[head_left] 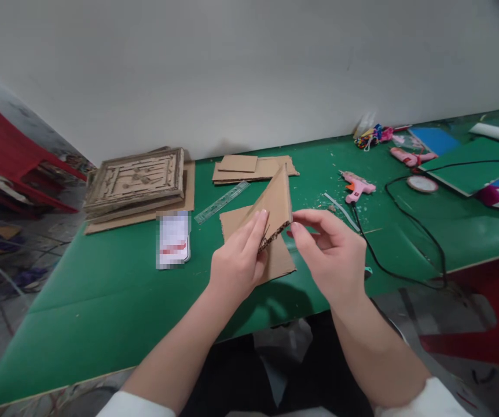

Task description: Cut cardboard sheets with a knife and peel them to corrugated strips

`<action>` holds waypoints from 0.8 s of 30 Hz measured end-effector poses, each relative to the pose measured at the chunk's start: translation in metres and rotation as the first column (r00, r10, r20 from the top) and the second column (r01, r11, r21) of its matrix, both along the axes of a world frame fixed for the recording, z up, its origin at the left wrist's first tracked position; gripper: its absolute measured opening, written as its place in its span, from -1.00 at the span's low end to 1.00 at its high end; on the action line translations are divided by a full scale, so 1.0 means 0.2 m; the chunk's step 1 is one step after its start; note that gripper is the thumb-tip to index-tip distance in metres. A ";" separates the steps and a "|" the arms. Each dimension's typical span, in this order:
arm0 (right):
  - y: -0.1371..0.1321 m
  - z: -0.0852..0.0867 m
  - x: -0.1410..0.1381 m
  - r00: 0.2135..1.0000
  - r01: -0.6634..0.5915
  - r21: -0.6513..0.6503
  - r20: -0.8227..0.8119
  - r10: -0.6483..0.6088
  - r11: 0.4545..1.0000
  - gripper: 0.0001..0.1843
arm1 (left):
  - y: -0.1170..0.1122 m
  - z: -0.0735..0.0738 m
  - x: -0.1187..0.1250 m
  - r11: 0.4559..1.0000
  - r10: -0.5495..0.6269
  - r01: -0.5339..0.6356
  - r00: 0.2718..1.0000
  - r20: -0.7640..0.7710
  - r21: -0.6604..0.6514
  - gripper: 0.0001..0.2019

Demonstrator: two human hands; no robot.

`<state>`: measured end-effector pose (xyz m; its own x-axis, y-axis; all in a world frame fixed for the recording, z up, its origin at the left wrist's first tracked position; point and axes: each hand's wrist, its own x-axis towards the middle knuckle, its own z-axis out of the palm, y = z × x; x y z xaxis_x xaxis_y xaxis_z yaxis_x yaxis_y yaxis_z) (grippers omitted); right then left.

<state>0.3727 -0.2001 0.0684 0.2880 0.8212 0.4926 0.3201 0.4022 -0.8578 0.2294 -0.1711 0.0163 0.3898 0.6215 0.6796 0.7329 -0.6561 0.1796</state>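
My left hand (241, 249) grips a piece of corrugated cardboard (271, 200), its fingers flat on the upper face and the thumb underneath. The piece is held tilted above the table, its ragged fluted edge toward me. At its right corner, my right hand (334, 249) pinches the edge between thumb and forefinger, the other fingers curled. Beneath the held piece, another flat cardboard sheet (282, 263) lies on the green table. A clear ruler (222, 202) rests to the left, past my left hand.
A phone (173, 238) and layered cardboard panels (140, 179) lie left; cut cardboard pieces (253, 168) sit behind. To the right are a pink glue gun (357, 186), its black cable (418, 223), a tape roll (422, 184) and a second pink glue gun (412, 156). A wall (249, 75) backs the table.
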 end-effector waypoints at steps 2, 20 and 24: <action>0.00 0.00 0.00 1.000 0.012 0.008 -0.021 -0.012 1.000 -0.87 | 0.00 0.01 0.00 1.000 -0.009 0.009 1.000 -0.001 0.009 -0.38; 0.00 -0.02 0.01 0.992 0.125 0.007 -0.030 -0.124 0.992 -0.85 | 0.01 0.02 0.04 0.987 -0.161 0.161 0.987 0.013 0.008 -0.36; 0.01 -0.03 0.03 0.991 0.129 0.003 -0.032 -0.128 0.992 -0.87 | 0.01 0.03 0.05 0.986 -0.165 0.164 0.986 0.004 0.023 -0.37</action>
<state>0.3778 -0.1976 0.0631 0.4067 0.7738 0.4857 0.3420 0.3640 -0.8663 0.2404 -0.1693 0.0213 0.4812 0.5337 0.6954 0.6137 -0.7716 0.1675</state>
